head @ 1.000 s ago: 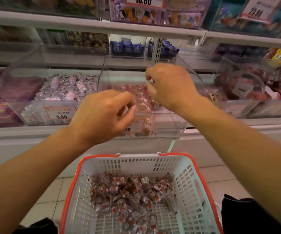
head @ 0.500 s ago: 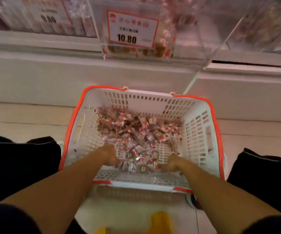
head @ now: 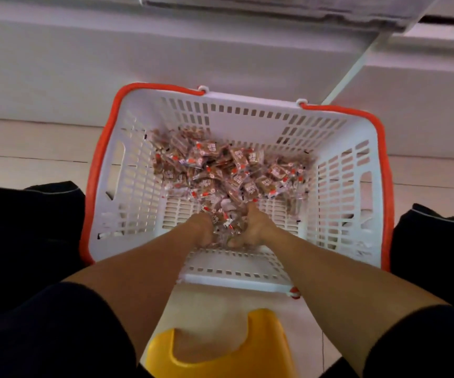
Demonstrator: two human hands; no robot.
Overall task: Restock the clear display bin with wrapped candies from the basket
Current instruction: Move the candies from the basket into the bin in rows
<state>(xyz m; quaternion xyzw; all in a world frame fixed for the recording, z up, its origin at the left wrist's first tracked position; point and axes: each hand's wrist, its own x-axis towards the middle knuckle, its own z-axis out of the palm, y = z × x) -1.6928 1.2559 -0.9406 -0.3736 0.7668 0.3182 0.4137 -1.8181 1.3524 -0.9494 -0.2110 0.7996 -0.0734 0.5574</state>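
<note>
A white basket [head: 127, 186] with an orange rim sits on the floor in front of me. A pile of wrapped candies [head: 228, 167], brown with red and white marks, covers its bottom. Both my hands are down inside the basket at the near side of the pile. My left hand [head: 202, 230] and my right hand [head: 253, 227] are cupped close together, and a bunch of candies [head: 224, 223] is gathered between them. Fingertips are hidden under the wrappers. The clear display bin is out of view above the frame.
A white shelf base [head: 111, 58] runs across behind the basket, with a pale tiled floor [head: 29, 148] beneath. A yellow plastic stool [head: 220, 350] is under me at the bottom. My dark-clothed knees [head: 29, 227] flank the basket on both sides.
My hands came down from the display bin into the basket, then drew together around a bunch of candies. The view tilted down, so the bin left the frame.
</note>
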